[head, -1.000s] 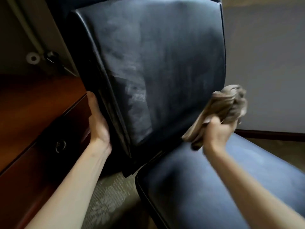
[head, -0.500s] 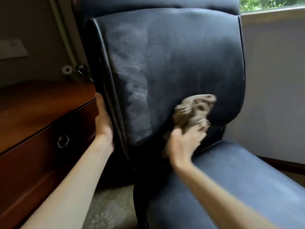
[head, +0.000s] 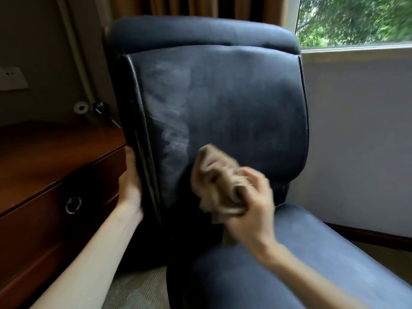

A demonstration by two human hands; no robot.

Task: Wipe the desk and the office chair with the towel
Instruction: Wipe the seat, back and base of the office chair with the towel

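Observation:
A dark blue office chair [head: 234, 103] fills the middle of the view, its backrest facing me and streaked with pale dust. My right hand [head: 254, 204] grips a crumpled beige towel [head: 214, 177] and presses it against the lower part of the backrest. My left hand [head: 130, 181] holds the backrest's left edge; its fingers go behind the edge and are hidden. The chair's seat [head: 301, 264] runs toward the lower right. The brown wooden desk [head: 44, 157] stands at the left, close beside the chair.
A desk drawer with a metal ring pull [head: 73, 205] faces me at the left. A wall socket [head: 11, 78] and curtains sit behind the desk. At the right are a white wall and a window [head: 356, 21]. Patterned carpet [head: 138, 288] shows below.
My right hand has swept the towel leftward across the lower backrest, from its right edge toward the middle. The view has tilted up, showing the chair's top and the window. My left hand keeps its hold.

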